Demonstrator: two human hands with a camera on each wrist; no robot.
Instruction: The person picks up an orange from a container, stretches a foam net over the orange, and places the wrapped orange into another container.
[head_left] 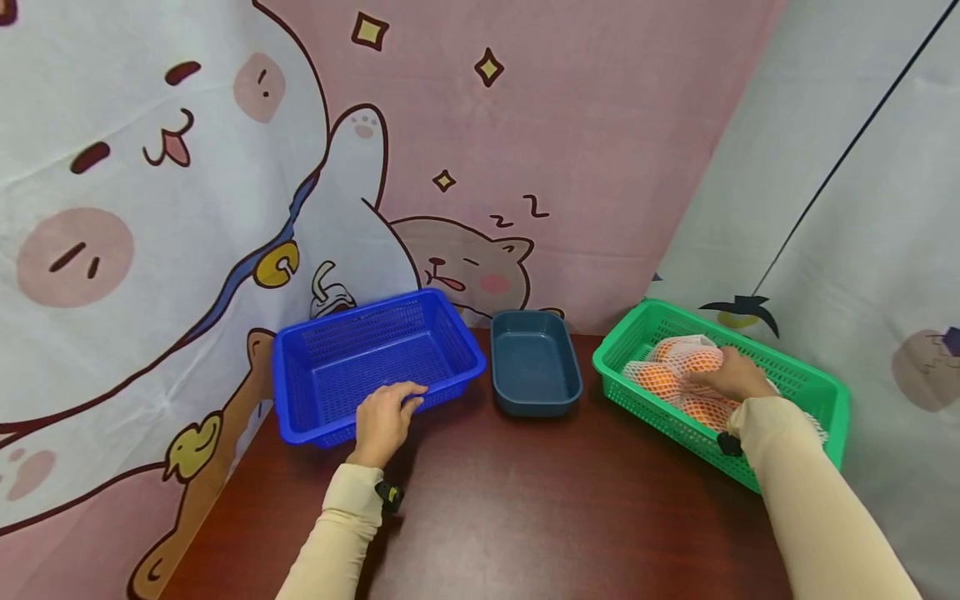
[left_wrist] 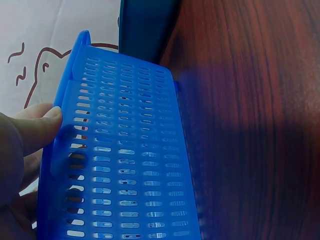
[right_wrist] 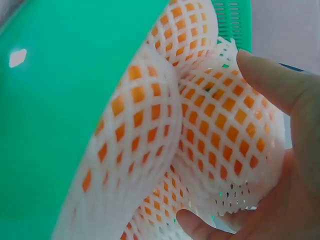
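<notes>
My left hand (head_left: pixel 381 423) holds the near rim of the blue basket (head_left: pixel 378 354). In the left wrist view the thumb (left_wrist: pixel 37 129) lies against the outside of the slotted wall, with the other fingers behind the rim. My right hand (head_left: pixel 738 377) reaches into the green basket (head_left: pixel 813 387), among several orange fruits in white foam nets. Seen from the right wrist, thumb and fingers curve round one netted orange fruit (right_wrist: pixel 225 125). Other netted fruits (right_wrist: pixel 145 110) press close beside it, and the basket's green wall hides part of them.
Between the two baskets stands a dark blue-grey tray (head_left: pixel 535 358). All three rest on a reddish-brown wooden table (head_left: pixel 540 500). A cloth with cartoon animals (head_left: pixel 570 150) hangs behind and along the sides, close to the baskets' far edges.
</notes>
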